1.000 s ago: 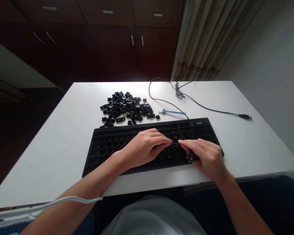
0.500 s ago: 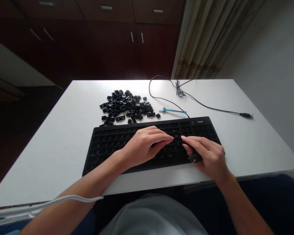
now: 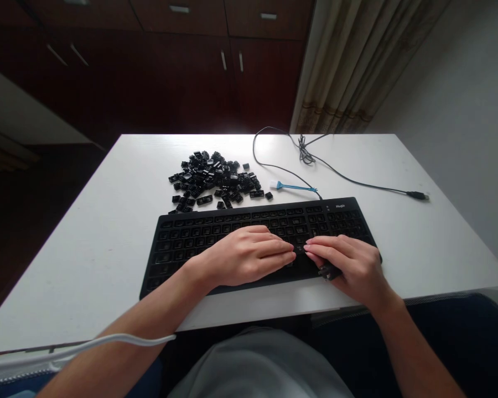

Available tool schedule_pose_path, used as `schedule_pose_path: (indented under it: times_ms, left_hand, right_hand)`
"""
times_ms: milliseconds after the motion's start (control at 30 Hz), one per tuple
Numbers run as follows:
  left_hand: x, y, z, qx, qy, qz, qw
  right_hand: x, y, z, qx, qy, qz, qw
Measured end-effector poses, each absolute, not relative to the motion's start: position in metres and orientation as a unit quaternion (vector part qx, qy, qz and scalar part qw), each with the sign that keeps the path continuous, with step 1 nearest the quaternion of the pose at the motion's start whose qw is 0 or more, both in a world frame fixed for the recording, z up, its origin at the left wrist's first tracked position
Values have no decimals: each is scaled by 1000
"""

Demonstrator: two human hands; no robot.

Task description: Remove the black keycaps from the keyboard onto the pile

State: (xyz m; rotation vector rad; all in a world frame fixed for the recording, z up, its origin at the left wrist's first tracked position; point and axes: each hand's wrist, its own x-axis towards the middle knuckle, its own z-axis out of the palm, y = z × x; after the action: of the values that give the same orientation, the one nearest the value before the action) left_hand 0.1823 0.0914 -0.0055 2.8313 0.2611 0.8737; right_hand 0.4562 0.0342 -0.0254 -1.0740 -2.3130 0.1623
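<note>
A black keyboard (image 3: 166, 257) lies on the white table, with open key sockets showing across it. Over its middle, my left hand (image 3: 243, 255) has its fingers pressed together, the tips down by a small black piece (image 3: 299, 250) that looks like a keycap. My right hand (image 3: 354, 265) meets that piece from the other side with thumb and fingertips. Curled under the same hand is a dark plastic piece (image 3: 328, 271), partly hidden, with small prongs facing left. Behind the keyboard lies a heap of loose black keycaps (image 3: 211, 176).
A small blue brush (image 3: 294, 187) with white bristles lies just behind the keyboard. The keyboard's black cable (image 3: 357, 182) loops across the back right, bundled partway, ending in a USB plug (image 3: 417, 195). A white cord (image 3: 120, 336) crosses near my left forearm.
Both hands have shifted slightly toward me over the keyboard. My left hand has flattened, and its fingertips are lower. The dark piece stays in my right hand.
</note>
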Motion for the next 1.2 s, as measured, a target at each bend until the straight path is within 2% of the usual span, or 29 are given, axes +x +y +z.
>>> schedule_pose_path:
  times_ms: [267, 600, 800, 1200]
  left_hand:
    - [187, 89, -7, 942, 142, 264, 149]
    - [191, 88, -11, 894, 225, 311, 232]
    - [192, 88, -10, 869, 280, 299, 277]
    - [189, 89, -9, 891, 257, 252, 278]
  right_hand:
    - [465, 33, -32, -380, -883, 86, 262]
    - [459, 38, -25, -381, -865, 105, 308]
    - [459, 48, -18, -392, -858, 144, 299]
    - [462, 47, -14, -372, -871, 170, 274]
